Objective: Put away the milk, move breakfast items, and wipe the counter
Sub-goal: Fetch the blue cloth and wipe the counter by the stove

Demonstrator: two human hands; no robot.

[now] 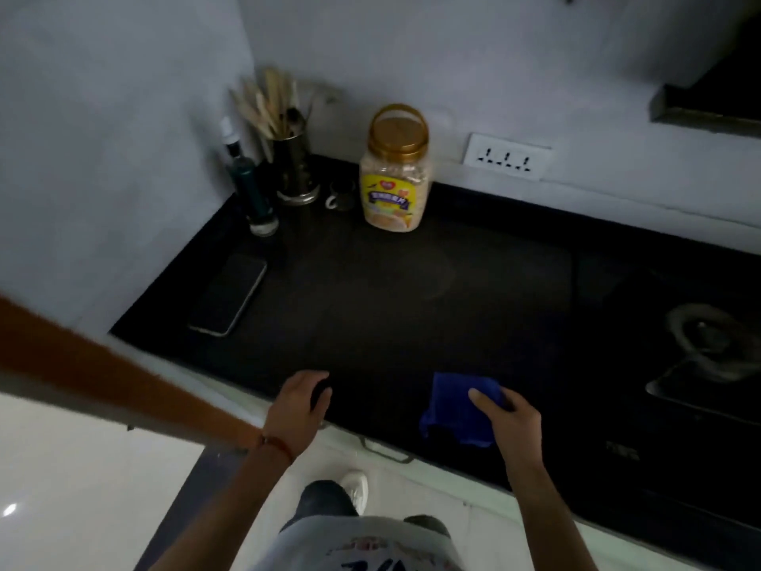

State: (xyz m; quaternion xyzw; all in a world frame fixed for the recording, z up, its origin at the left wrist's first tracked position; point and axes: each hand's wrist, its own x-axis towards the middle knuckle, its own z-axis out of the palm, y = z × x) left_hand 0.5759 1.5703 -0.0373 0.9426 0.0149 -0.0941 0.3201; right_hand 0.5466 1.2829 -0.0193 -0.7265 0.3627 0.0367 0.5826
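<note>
Dark counter (pixel 412 290) seen from above. The right hand (pixel 508 418) pinches a blue cloth (pixel 455 410) lying on the counter's near edge; the left hand (pixel 298 405) rests beside it, fingers loosely curled, holding nothing. A jar (pixel 395 179) stands at the counter's back, a phone (pixel 230 294) at its left.

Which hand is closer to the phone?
Left. The left hand rests at the counter's front edge, just right of the phone; the right hand is farther right, on the blue cloth.
</note>
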